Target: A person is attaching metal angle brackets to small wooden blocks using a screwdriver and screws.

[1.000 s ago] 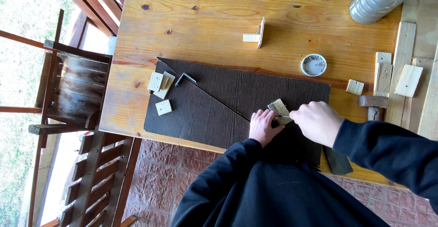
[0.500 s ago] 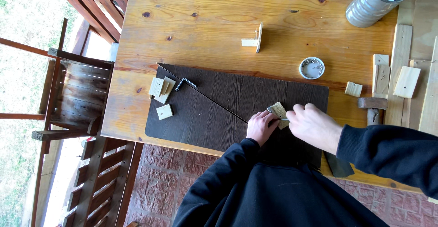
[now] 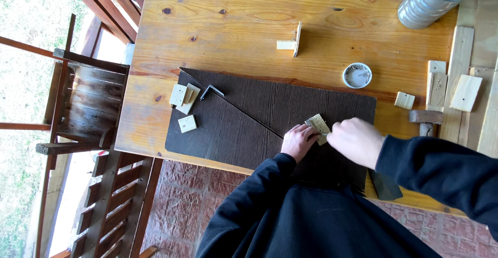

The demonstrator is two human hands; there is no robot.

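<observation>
— What are the hands on?

— A small pale wood block, lying on the dark board toward its near right part. The left hand presses on the block's left end, fingers curled and together, tips touching the wood. The right hand is closed in a loose fist at the block's right end (whether it pinches the block or something tiny, I cannot tell from here).

— And the board?

— Flat on the table, at the near edge, with a thin diagonal line running across it. At its left end sit a few more pale blocks and, just right of them, a bent metal bracket.

— Anything farther back?

— A little T-shaped wooden piece stands on the bare wood beyond the board. To the right, a round dish with small metal bits, and at the far right corner a grey can also holding metal pieces.

— On the right edge?

— A hammer, with a loose cube just left of it and flat offcuts beyond. Wooden chairs stand left of the table.
</observation>
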